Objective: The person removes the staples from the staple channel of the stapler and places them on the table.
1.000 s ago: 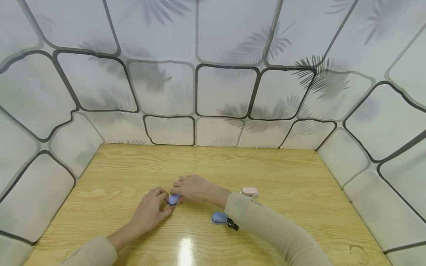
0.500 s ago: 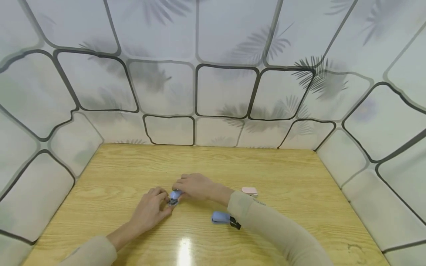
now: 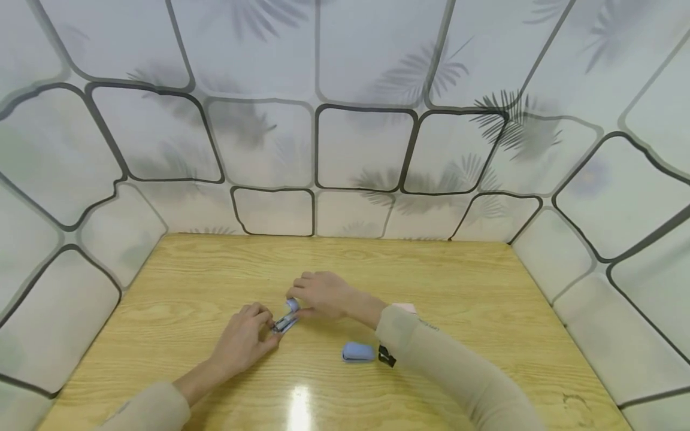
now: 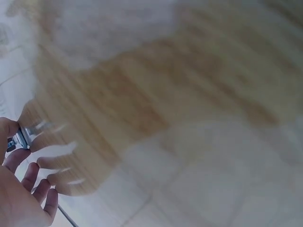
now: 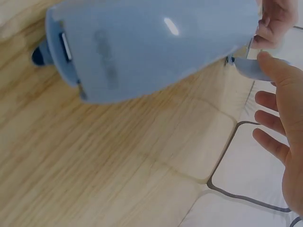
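A small light-blue stapler [image 3: 286,322] stands opened on the table, its blue top cover [image 3: 292,304] swung up from the metal staple channel. My left hand [image 3: 245,336] pinches its near end between thumb and fingers, as the left wrist view also shows at the stapler's metal tip [image 4: 21,139]. The raised cover is pinched by my right hand [image 3: 325,294]; its other fingers spread apart in the right wrist view. A second blue stapler [image 3: 358,352] lies closed below my right forearm and fills the top of the right wrist view.
Beside the second stapler a small black object [image 3: 386,356] is partly covered by the right sleeve [image 3: 431,347]. A pink item [image 3: 405,307] shows just behind that sleeve. Patterned panels [image 3: 356,149] rise along the wooden table's [image 3: 226,257] back and sides.
My right hand has moved up and to the right, lifting the stapler's cover away from its base. My left hand has stayed in place. More of the metal channel shows now.
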Demonstrator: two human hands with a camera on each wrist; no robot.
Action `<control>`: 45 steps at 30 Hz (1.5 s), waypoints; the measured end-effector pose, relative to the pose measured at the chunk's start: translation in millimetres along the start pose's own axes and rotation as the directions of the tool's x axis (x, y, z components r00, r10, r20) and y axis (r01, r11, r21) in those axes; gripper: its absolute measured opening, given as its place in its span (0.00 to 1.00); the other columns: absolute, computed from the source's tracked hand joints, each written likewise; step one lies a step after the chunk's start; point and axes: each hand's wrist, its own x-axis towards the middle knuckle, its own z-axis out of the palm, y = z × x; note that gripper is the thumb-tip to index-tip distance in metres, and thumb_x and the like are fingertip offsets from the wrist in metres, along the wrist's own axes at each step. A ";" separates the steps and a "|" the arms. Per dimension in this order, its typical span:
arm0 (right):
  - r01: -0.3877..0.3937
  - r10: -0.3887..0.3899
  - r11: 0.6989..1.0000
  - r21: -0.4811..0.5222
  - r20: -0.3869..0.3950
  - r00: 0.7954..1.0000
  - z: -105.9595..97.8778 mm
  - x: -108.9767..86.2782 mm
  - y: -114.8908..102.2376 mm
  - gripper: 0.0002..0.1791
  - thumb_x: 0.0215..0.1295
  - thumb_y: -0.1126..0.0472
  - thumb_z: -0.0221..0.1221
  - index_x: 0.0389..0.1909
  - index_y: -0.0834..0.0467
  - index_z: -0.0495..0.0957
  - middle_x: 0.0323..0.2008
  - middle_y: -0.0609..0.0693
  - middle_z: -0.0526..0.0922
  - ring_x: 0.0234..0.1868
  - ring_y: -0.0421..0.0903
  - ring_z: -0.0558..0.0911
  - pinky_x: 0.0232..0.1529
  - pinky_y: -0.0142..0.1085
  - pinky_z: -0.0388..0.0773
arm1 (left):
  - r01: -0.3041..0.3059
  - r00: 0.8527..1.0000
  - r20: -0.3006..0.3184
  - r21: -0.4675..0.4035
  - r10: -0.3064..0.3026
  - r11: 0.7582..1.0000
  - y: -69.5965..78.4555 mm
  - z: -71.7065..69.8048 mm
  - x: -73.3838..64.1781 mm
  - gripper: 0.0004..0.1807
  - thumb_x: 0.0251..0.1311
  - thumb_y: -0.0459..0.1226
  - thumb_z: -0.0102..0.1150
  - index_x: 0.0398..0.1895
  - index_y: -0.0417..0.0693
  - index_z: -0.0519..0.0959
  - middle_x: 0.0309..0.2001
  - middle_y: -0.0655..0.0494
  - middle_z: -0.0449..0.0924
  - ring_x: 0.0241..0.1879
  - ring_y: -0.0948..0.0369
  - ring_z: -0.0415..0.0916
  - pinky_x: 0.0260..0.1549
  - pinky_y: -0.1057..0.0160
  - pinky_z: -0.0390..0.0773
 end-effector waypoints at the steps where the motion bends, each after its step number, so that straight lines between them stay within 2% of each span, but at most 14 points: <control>1: 0.000 0.000 1.000 -0.004 -0.003 1.000 -0.3 -0.5 1.1 0.24 0.76 0.37 0.58 0.64 0.45 0.79 0.54 0.40 0.86 0.52 0.38 0.82 0.51 0.28 0.80 | 0.003 1.000 0.001 0.000 -0.003 1.000 0.2 0.1 -0.1 0.11 0.51 0.39 0.80 0.31 0.51 0.84 0.44 0.50 0.85 0.45 0.53 0.81 0.42 0.52 0.83; 5: 0.002 -0.002 1.000 -0.012 -0.014 1.000 0.5 -2.1 4.6 0.24 0.75 0.36 0.58 0.62 0.45 0.79 0.51 0.39 0.85 0.50 0.38 0.82 0.49 0.28 0.80 | 0.004 1.000 -0.002 0.005 -0.004 1.000 1.1 0.1 -0.5 0.11 0.50 0.39 0.81 0.29 0.52 0.83 0.43 0.50 0.85 0.44 0.54 0.81 0.42 0.53 0.82; 11: -0.033 0.033 0.999 -0.037 -0.011 0.999 3.6 -3.8 10.3 0.25 0.75 0.33 0.55 0.60 0.44 0.80 0.54 0.39 0.86 0.54 0.39 0.83 0.56 0.31 0.82 | -0.014 1.000 -0.024 0.020 0.015 1.000 -0.4 0.1 -0.4 0.12 0.49 0.40 0.81 0.30 0.51 0.84 0.41 0.52 0.85 0.42 0.56 0.81 0.40 0.54 0.81; 18: -0.053 0.051 0.997 -0.056 -0.033 0.998 7.6 -4.1 16.6 0.25 0.75 0.31 0.53 0.58 0.43 0.81 0.51 0.39 0.85 0.50 0.39 0.82 0.51 0.30 0.81 | -0.031 0.998 -0.050 0.043 0.033 0.999 -5.4 -2.6 -3.4 0.12 0.49 0.40 0.82 0.31 0.50 0.85 0.39 0.54 0.85 0.40 0.59 0.79 0.39 0.58 0.80; 25: -0.072 0.072 0.997 -0.036 -0.015 0.997 14.1 -0.4 21.2 0.27 0.76 0.31 0.52 0.61 0.44 0.80 0.53 0.42 0.86 0.53 0.41 0.83 0.55 0.33 0.83 | -0.015 0.999 -0.036 0.037 0.016 0.999 -6.7 -5.0 -4.7 0.12 0.50 0.40 0.81 0.31 0.51 0.84 0.40 0.54 0.85 0.40 0.59 0.79 0.39 0.57 0.80; 33: -0.106 0.106 0.994 0.002 -0.002 0.994 20.0 -3.4 25.1 0.28 0.76 0.32 0.53 0.65 0.45 0.80 0.54 0.43 0.87 0.52 0.41 0.84 0.51 0.32 0.83 | 0.000 1.000 -0.030 0.044 0.002 0.999 -6.8 -2.0 -5.0 0.12 0.51 0.41 0.81 0.31 0.49 0.84 0.40 0.52 0.85 0.40 0.57 0.80 0.39 0.56 0.81; 39: -0.194 0.195 0.978 0.073 -0.007 0.981 16.3 -11.4 22.5 0.28 0.76 0.34 0.55 0.66 0.46 0.79 0.58 0.44 0.87 0.57 0.43 0.85 0.55 0.35 0.84 | 0.018 1.000 -0.012 0.013 -0.018 1.000 -4.5 -4.5 -4.3 0.11 0.52 0.41 0.80 0.30 0.51 0.84 0.41 0.53 0.84 0.41 0.57 0.79 0.39 0.56 0.80; 45: -0.277 0.299 0.926 0.258 -0.051 0.953 4.9 -19.1 14.3 0.24 0.75 0.38 0.59 0.62 0.46 0.82 0.53 0.43 0.90 0.53 0.43 0.87 0.45 0.33 0.86 | 0.011 1.000 -0.012 0.021 -0.011 1.000 -5.7 -4.7 -4.5 0.11 0.52 0.40 0.80 0.31 0.49 0.85 0.41 0.52 0.84 0.41 0.56 0.80 0.39 0.56 0.80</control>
